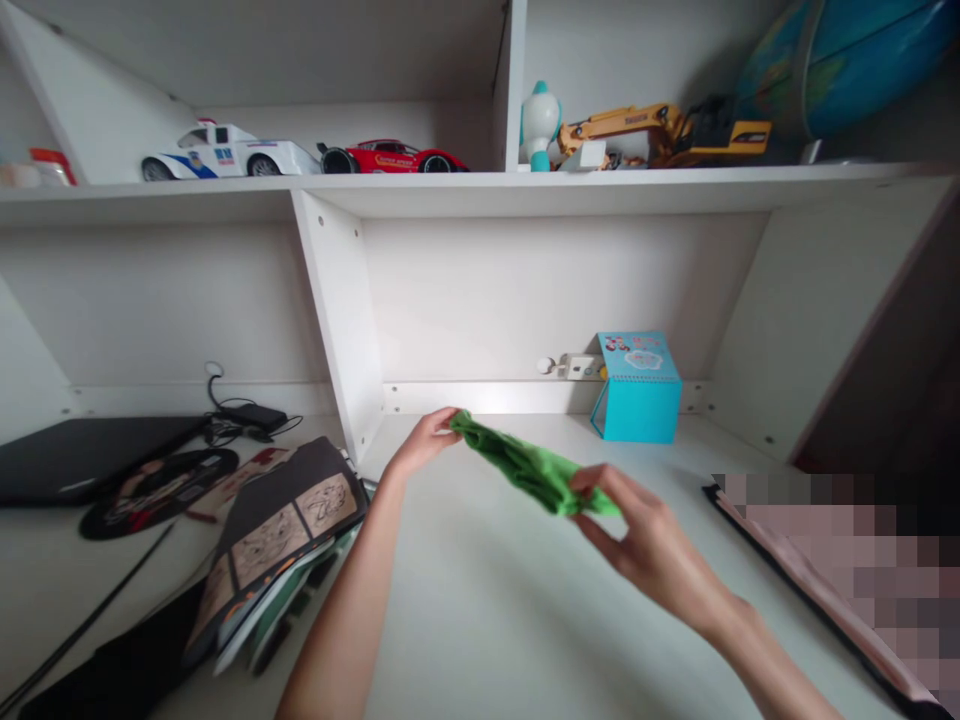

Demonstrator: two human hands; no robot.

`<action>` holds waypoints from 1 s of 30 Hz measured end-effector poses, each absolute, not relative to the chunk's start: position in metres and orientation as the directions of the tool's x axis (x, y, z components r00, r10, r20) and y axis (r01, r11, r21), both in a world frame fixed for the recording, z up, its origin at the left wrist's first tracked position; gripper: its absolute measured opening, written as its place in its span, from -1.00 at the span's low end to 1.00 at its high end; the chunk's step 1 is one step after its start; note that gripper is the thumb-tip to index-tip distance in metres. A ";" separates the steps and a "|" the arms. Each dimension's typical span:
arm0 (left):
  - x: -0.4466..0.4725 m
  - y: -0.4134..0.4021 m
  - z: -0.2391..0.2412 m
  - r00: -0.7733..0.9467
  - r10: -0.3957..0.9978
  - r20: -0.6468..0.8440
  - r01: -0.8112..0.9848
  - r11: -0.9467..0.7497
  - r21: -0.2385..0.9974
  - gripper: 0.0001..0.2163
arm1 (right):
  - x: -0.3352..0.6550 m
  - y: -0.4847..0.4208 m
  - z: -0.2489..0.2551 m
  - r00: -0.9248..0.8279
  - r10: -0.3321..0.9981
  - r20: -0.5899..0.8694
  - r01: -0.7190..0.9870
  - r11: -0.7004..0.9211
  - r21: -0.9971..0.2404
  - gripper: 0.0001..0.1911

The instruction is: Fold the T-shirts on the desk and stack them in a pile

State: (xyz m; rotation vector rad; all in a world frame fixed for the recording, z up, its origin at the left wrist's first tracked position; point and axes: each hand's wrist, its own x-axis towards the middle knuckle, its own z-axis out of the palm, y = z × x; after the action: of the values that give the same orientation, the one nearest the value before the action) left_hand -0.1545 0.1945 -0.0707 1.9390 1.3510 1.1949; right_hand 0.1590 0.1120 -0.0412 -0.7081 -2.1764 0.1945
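Note:
A green cloth (525, 465) is stretched in the air above the white desk (487, 600), between both hands. My left hand (420, 445) pinches its far upper end, near the shelf divider. My right hand (637, 535) is closed on its near lower end. The cloth looks folded or bunched along its length.
A blue box (639, 390) stands at the back of the desk by a wall socket (577, 367). A pile of books (277, 540), a black laptop (82, 455) and a charger (251, 417) lie left. Toy cars (300, 155), a yellow excavator (660, 133) and a globe (855, 60) sit on the upper shelf.

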 end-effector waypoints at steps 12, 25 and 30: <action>-0.153 0.181 -0.081 0.131 0.991 0.017 0.786 -0.115 0.607 -0.58 | 0.185 0.162 -0.143 -0.677 0.734 0.053 0.696 0.662 -0.279 -0.48; -0.053 0.140 -0.075 0.365 0.925 -0.107 0.892 -0.314 0.324 -0.73 | 0.185 0.124 -0.149 -0.316 0.926 0.206 0.923 0.350 -0.158 -0.50; -0.010 0.122 -0.099 0.188 0.969 -0.159 0.974 -0.163 0.158 -0.35 | 0.181 0.188 -0.157 -0.348 0.926 0.147 0.903 0.373 -0.211 -0.44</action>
State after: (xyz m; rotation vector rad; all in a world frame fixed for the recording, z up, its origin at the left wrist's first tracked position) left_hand -0.0095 0.1219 -0.0990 2.2372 1.8700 -0.0308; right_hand 0.1806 0.1878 -0.1568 -1.6290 -2.3938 0.1346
